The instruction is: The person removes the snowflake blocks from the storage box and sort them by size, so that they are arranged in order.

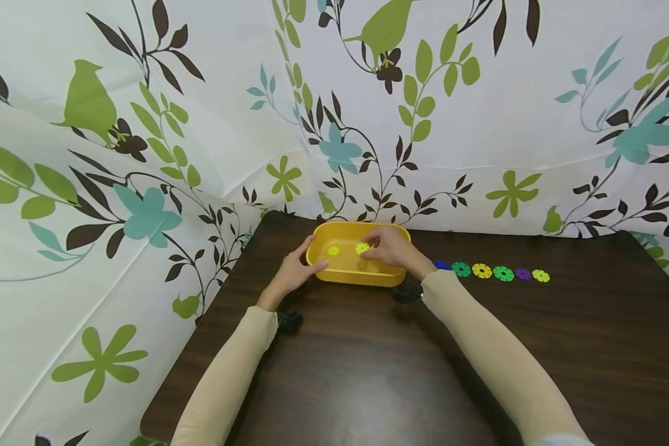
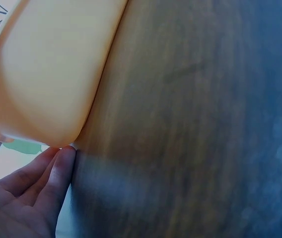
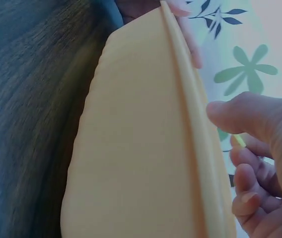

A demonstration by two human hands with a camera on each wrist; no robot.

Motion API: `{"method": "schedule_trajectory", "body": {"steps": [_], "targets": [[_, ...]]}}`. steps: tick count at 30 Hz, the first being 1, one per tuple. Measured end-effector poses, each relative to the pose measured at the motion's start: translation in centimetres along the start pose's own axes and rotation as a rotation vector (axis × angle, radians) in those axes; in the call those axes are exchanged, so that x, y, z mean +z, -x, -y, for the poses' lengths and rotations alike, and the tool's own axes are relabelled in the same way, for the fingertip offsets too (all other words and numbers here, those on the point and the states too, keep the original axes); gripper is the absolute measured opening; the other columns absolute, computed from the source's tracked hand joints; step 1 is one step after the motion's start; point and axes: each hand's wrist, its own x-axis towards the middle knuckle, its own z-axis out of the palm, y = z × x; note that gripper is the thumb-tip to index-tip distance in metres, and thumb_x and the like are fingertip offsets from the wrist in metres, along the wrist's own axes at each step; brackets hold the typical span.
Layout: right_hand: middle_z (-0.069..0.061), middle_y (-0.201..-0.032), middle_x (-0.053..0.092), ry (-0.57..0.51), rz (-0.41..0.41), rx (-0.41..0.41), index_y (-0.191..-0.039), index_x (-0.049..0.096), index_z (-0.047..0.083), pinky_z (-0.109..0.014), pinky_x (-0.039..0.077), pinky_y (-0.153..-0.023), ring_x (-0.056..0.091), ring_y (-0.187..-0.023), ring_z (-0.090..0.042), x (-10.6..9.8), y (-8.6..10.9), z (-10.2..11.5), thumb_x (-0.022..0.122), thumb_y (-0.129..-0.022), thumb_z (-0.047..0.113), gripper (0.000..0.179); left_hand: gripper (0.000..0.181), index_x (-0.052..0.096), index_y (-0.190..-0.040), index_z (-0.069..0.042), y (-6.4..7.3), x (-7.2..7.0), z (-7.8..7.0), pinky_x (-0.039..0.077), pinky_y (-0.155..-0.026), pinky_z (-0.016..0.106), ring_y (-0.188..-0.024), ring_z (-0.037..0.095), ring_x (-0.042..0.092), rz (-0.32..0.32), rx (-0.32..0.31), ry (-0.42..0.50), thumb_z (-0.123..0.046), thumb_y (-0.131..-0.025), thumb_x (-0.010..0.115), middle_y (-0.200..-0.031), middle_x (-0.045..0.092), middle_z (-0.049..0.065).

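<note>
A yellow plastic tray [image 1: 357, 277] stands near the back edge of the dark table. Its left end is held by my left hand [image 1: 294, 272], the thumb over the rim and the fingers against the outer wall [image 2: 56, 74]. My right hand [image 1: 393, 248] reaches over the tray's right side and pinches a yellow notched interlocking disc [image 1: 362, 248]. In the right wrist view, only a sliver of yellow disc [image 3: 239, 140] shows among the fingers. Another yellow disc [image 1: 333, 251] lies inside the tray, toward the left.
Right of the tray, several notched discs lie in a row: a blue disc [image 1: 442, 265] partly behind the right arm, then green, yellow, green, a purple disc [image 1: 523, 274] and yellow. A patterned cloth [image 1: 334, 93] hangs behind the wood-look table [image 1: 368, 365].
</note>
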Motion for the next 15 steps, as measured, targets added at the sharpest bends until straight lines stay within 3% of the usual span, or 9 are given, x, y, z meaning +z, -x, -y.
{"method": "schedule_trajectory", "body": {"steps": [15], "targets": [[-0.016,-0.106,0.074,-0.017,-0.27,-0.005,-0.121,0.082,0.001,-0.033,0.053,-0.079,0.064,-0.092,-0.028,-4.5,6.5,-3.4,0.087,-0.094,0.019,0.033,0.095,0.024,-0.175,-0.032,0.1,0.0,-0.2,0.026,-0.135,0.068,-0.167,0.042,0.033,0.009,-0.02,0.006,-0.054,-0.099,0.077,-0.181,0.03,0.013]]}}
